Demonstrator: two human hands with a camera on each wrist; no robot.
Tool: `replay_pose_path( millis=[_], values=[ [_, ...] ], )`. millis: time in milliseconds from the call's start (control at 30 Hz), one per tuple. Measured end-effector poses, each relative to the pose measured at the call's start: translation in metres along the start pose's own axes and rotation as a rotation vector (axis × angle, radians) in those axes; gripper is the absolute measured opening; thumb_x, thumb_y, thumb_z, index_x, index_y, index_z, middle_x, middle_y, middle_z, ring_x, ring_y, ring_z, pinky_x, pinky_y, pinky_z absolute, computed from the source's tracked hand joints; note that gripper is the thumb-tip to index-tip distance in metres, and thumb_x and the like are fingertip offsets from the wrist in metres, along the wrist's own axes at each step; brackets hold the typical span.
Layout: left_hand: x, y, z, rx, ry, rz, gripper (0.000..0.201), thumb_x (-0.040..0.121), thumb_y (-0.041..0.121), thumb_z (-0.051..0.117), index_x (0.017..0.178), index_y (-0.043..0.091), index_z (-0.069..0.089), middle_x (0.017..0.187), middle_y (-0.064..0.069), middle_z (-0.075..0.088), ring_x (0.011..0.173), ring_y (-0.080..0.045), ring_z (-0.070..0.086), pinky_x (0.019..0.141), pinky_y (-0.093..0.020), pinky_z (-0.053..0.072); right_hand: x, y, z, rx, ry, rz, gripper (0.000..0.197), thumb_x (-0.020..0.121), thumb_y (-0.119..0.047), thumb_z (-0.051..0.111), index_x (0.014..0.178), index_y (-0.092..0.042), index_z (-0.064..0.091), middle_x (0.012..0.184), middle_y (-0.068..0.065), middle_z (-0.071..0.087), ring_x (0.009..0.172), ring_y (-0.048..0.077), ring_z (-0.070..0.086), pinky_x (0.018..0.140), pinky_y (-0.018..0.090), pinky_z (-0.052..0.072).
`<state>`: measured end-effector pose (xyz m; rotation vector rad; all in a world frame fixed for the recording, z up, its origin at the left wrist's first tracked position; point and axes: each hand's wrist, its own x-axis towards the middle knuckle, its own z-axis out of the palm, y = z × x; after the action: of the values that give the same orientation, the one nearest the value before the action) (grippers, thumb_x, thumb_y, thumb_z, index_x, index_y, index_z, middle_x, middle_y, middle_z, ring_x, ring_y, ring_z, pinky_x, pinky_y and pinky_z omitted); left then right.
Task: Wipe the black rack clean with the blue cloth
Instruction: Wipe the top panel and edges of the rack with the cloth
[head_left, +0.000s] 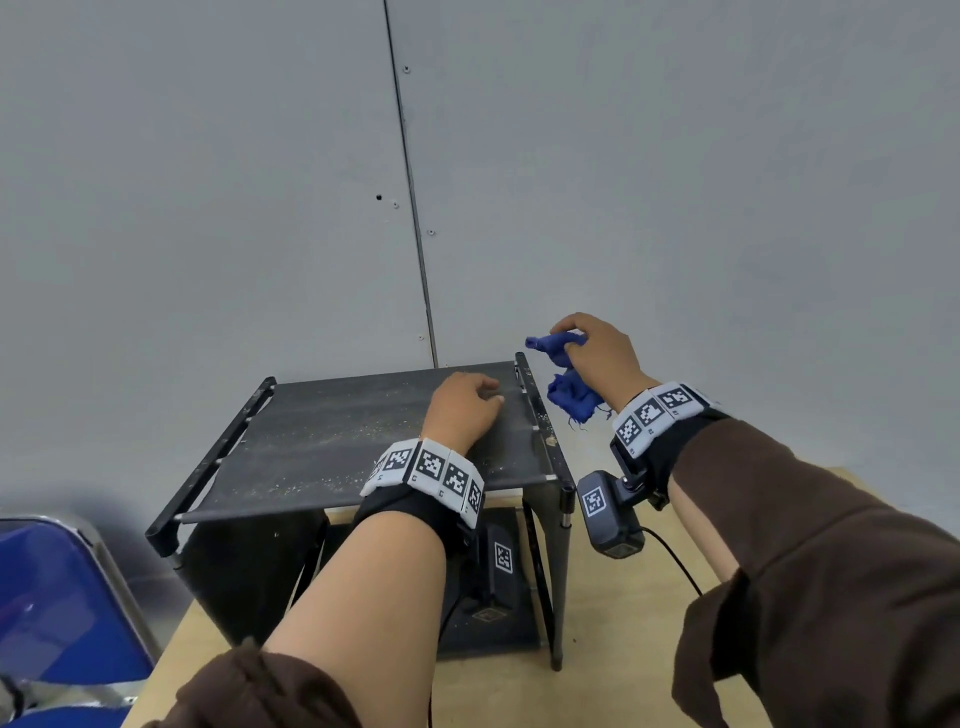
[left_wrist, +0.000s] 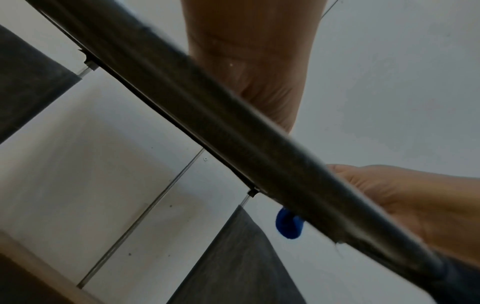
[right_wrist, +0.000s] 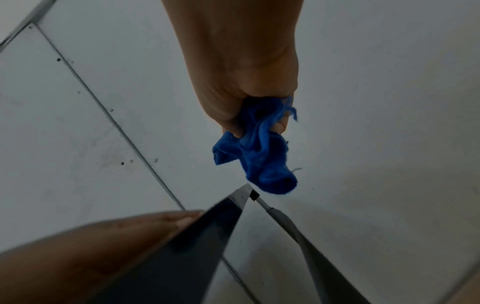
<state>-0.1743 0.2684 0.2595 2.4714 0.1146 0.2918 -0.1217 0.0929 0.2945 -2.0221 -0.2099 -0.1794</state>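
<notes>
left hand (head_left: 464, 410) resting on black rack (head_left: 332, 441) | right hand (head_left: 597, 358) gripping blue cloth (head_left: 569, 392)

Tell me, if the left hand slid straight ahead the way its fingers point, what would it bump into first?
Probably the black rack's right side rail. The left hand rests on the dusty top, fingers aimed at that rail, with nothing between.
</notes>
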Motion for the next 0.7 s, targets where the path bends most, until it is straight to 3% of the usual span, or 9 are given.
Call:
replay_pose_path(
  millis=[133, 267, 300, 367, 433, 500, 633, 700],
  values=[
    [-0.002, -0.008, 0.009, 0.018, 0.059, 0.015, 0.032, 0.091, 0.023, 0.057, 0.122, 0.023, 0.064, 0.13, 0.0, 0.058, 0.119, -0.018, 0.054, 0.098, -0.022, 0.037, 0.015, 0.006, -0.001, -0.078, -0.005, -0.058, 0.041, 0.079, 0.004, 0.04, 0.092, -0.018, 0.073, 0.083, 0.0, 0.072, 0.081, 0.018, 0.064, 0.069, 0.026, 0.052],
    [0.002, -0.007, 0.012, -0.038, 0.111, -0.034, 0.028, 0.09, 0.019, 0.055, 0.114, 0.023, 0.069, 0.122, 0.002, 0.063, 0.113, -0.016, 0.058, 0.093, -0.019, 0.038, 0.033, 0.013, 0.007, -0.083, -0.071, -0.013, 0.046, 0.084, 0.011, 0.034, 0.103, -0.01, 0.07, 0.08, -0.015, 0.066, 0.077, 0.006, 0.062, 0.055, 0.006, 0.045],
    [0.004, -0.006, 0.012, -0.055, 0.11, -0.057, 0.026, 0.09, 0.019, 0.055, 0.111, 0.024, 0.07, 0.12, 0.002, 0.065, 0.111, -0.016, 0.059, 0.094, -0.021, 0.04, 0.035, 0.013, 0.01, -0.08, -0.107, 0.005, 0.048, 0.085, 0.012, 0.032, 0.108, -0.01, 0.068, 0.087, -0.014, 0.068, 0.082, 0.009, 0.063, 0.058, 0.006, 0.047],
    [0.008, -0.005, 0.013, -0.078, 0.118, -0.097, 0.022, 0.088, 0.022, 0.057, 0.105, 0.025, 0.072, 0.115, 0.004, 0.068, 0.108, -0.016, 0.061, 0.094, -0.025, 0.044, 0.042, 0.015, 0.018, -0.107, -0.184, -0.005, 0.052, 0.087, 0.012, 0.03, 0.122, -0.011, 0.062, 0.114, -0.003, 0.068, 0.099, 0.018, 0.064, 0.08, 0.021, 0.052],
    [0.011, -0.004, 0.015, -0.078, 0.142, -0.119, 0.018, 0.087, 0.026, 0.059, 0.1, 0.028, 0.072, 0.11, 0.006, 0.07, 0.106, -0.016, 0.062, 0.094, -0.026, 0.046, 0.046, 0.016, 0.025, -0.215, -0.254, -0.054, 0.052, 0.09, 0.009, 0.033, 0.134, -0.011, 0.055, 0.134, 0.005, 0.058, 0.118, 0.022, 0.057, 0.09, 0.021, 0.041],
    [0.013, -0.005, 0.017, -0.061, 0.168, -0.121, 0.017, 0.087, 0.029, 0.06, 0.099, 0.028, 0.072, 0.112, 0.006, 0.069, 0.108, -0.017, 0.061, 0.095, -0.029, 0.046, 0.05, 0.017, 0.033, -0.31, -0.315, -0.092, 0.053, 0.091, 0.008, 0.036, 0.139, -0.012, 0.051, 0.142, 0.006, 0.051, 0.129, 0.023, 0.048, 0.095, 0.019, 0.034],
    [0.014, -0.008, 0.022, -0.044, 0.2, -0.113, 0.016, 0.086, 0.03, 0.061, 0.098, 0.029, 0.072, 0.117, 0.005, 0.065, 0.112, -0.017, 0.059, 0.097, -0.031, 0.045, 0.052, 0.026, 0.042, -0.4, -0.359, -0.148, 0.056, 0.088, 0.01, 0.039, 0.134, -0.017, 0.057, 0.144, 0.002, 0.05, 0.135, 0.02, 0.043, 0.103, 0.016, 0.028],
    [0.015, -0.01, 0.023, -0.058, 0.205, -0.114, 0.015, 0.086, 0.031, 0.062, 0.097, 0.029, 0.072, 0.116, 0.006, 0.066, 0.111, -0.017, 0.06, 0.097, -0.031, 0.046, 0.049, 0.027, 0.04, -0.319, -0.311, -0.139, 0.056, 0.085, 0.014, 0.039, 0.125, -0.015, 0.065, 0.136, 0.001, 0.057, 0.129, 0.018, 0.048, 0.099, 0.009, 0.033]
  ],
)
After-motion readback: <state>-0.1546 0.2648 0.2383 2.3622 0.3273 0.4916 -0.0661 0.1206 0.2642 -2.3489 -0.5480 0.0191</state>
